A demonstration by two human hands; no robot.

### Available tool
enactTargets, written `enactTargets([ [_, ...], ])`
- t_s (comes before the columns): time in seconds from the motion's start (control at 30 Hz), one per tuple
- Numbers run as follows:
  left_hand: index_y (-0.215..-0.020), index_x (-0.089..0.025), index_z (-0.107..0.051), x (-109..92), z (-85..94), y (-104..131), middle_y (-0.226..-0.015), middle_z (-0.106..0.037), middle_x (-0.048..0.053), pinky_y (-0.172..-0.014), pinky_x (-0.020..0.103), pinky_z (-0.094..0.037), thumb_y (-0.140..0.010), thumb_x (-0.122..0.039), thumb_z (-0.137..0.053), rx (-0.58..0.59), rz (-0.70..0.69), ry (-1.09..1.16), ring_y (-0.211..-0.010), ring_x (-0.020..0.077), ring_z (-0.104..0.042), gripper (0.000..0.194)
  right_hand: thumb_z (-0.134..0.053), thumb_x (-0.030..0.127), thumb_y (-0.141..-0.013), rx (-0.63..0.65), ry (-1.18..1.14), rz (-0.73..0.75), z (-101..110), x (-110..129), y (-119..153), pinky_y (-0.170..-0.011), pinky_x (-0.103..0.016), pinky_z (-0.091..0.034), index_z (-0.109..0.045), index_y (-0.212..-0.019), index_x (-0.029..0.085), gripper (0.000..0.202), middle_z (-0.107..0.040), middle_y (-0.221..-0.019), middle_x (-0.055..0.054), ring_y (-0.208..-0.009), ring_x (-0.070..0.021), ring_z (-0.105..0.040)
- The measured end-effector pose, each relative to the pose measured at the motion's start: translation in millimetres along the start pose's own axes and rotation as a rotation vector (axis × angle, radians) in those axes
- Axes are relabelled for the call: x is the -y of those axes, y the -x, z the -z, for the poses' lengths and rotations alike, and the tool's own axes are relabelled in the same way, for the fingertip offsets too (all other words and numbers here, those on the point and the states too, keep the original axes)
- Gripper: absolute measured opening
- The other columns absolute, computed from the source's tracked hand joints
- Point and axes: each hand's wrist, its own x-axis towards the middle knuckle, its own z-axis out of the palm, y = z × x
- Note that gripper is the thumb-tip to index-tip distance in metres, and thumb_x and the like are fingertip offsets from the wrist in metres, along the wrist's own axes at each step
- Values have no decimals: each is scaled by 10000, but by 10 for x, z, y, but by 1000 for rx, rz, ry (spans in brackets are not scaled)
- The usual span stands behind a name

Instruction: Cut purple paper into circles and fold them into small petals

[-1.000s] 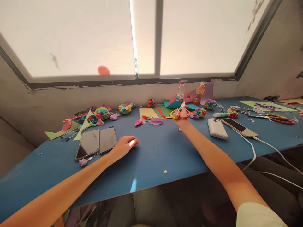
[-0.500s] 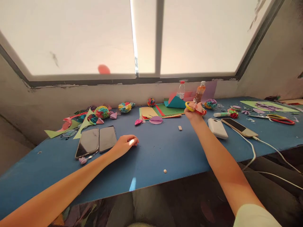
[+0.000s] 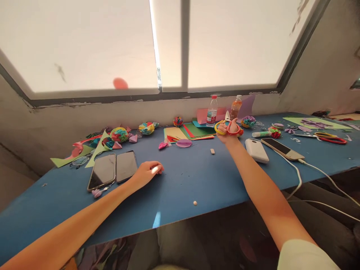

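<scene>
My right hand (image 3: 228, 134) is closed around scissors (image 3: 233, 127) with one yellow and one red handle loop. It is raised over the far side of the blue table, in front of two bottles, and the blades point up and away. My left hand (image 3: 149, 172) lies on the table with its fingers curled in and nothing visible in them. Its wrist is beside a dark phone (image 3: 126, 167), next to a second phone (image 3: 102, 173). Beyond the hands lies a stack of coloured paper (image 3: 174, 133), with a folded purple paper circle (image 3: 183, 143) at its front edge.
A clear bottle (image 3: 212, 114) and an amber drink bottle (image 3: 235, 107) stand by the wall. At right are a white power bank (image 3: 256, 150), a cabled phone (image 3: 282, 149) and more scissors (image 3: 329, 138). Paper flower balls (image 3: 119, 134) line the back; an eraser (image 3: 212, 151) lies mid-table.
My right hand has turned the scissors so both loops and the blades show. The teal sheet that curled up by the bottles now lies lower. My left hand stays put.
</scene>
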Motion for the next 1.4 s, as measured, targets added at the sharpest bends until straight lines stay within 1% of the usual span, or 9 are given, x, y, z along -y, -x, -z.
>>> enactTargets([
  [0.2, -704, -174, -639, -35, 6, 17, -689, -654, 35, -681, 275, -461, -745, -383, -459, -2, 7, 2, -698, 179, -594, 278, -547, 656, -735, 210, 559, -15, -244, -251, 144, -467, -258, -438, -490, -686, 196, 465, -530, -597, 1, -543, -142, -540],
  [0.33, -711, -170, -646, -49, 16, 33, -693, -659, 35, -656, 269, -453, -744, -367, -448, 1, -2, -28, -682, 173, -584, 281, -766, 532, -572, 288, 911, 38, -399, -551, 334, -730, -336, -464, -574, -802, 165, 474, -628, -884, -92, -897, -249, -582],
  [0.47, -733, -166, -638, -38, 22, 38, -711, -663, 35, -667, 269, -447, -765, -363, -425, 17, -12, -72, -699, 172, -581, 291, -624, 661, -655, 525, 1836, 386, -496, -717, 488, -765, -351, -427, -590, -1006, 128, 639, -614, -1077, -178, -993, -313, -570],
  [0.57, -748, -167, -635, -46, 26, 38, -735, -670, 35, -683, 273, -446, -775, -361, -413, 24, -11, -86, -720, 175, -588, 296, -501, 674, -750, 629, 2083, 433, -523, -748, 524, -664, -313, -414, -587, -1051, 124, 633, -650, -995, -158, -883, -285, -616],
  [0.77, -744, -173, -631, -43, 3, 57, -738, -675, 28, -678, 271, -446, -791, -353, -398, 26, -25, -111, -723, 174, -596, 298, -528, 447, -825, 582, 2225, 469, -611, -752, 568, -638, -314, -373, -560, -1072, 84, 441, -637, -990, -192, -826, -292, -623],
  [0.9, -802, -178, -641, -16, 5, -3, -784, -677, 37, -683, 277, -448, -817, -329, -385, -135, -29, -286, -746, 180, -604, 298, -533, 411, -830, 615, 2173, 409, -700, -789, 626, -687, -320, -386, -552, -1094, 74, 429, -639, -1005, -200, -892, -298, -614],
  [1.1, -1026, -109, -635, -16, 136, -539, -1047, -628, 148, -808, 327, -443, -828, -273, -424, -233, 13, -737, -1037, 268, -548, 334, -446, 494, -856, 609, 2101, 243, -702, -792, 685, -684, -295, -426, -550, -1114, 115, 471, -641, -1088, -159, -949, -257, -619],
  [1.23, -956, -133, -666, -4, 173, -896, -1013, -636, 139, -746, 306, -453, -797, -308, -500, -180, 24, -787, -971, 262, -582, 288, -465, 522, -831, 641, 2068, 153, -680, -715, 711, -657, -274, -439, -564, -1069, 124, 474, -653, -1061, -148, -947, -244, -621],
  [1.4, -799, -146, -686, 29, 210, -1026, -922, -667, 128, -720, 289, -440, -781, -233, -502, -203, 17, -798, -893, 245, -610, 204, -485, 549, -810, 688, 2056, 81, -691, -626, 719, -648, -270, -442, -605, -1004, 151, 459, -659, -1030, -141, -929, -252, -622],
])
